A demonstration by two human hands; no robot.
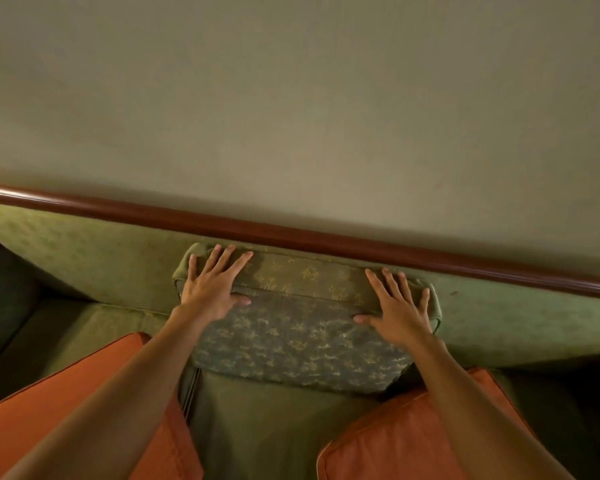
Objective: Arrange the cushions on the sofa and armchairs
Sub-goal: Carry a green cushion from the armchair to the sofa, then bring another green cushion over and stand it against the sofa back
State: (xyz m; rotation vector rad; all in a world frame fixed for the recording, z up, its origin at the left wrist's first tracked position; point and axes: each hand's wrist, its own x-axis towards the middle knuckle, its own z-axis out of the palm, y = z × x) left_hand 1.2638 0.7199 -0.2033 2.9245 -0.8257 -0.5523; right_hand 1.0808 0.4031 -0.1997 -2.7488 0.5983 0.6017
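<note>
- My left hand [211, 285] lay flat, fingers spread, on the top left corner of the green patterned cushion [302, 337]; nothing gripped.
- My right hand [397, 308] lay likewise, fingers apart, on its top right corner.
- Cushion stood leaning against the sofa backrest [94, 251], below the wooden rail [326, 240].
- An orange cushion [70, 386] sat under my left forearm, another orange cushion [406, 438] under my right, both on the seat [257, 427].
</note>
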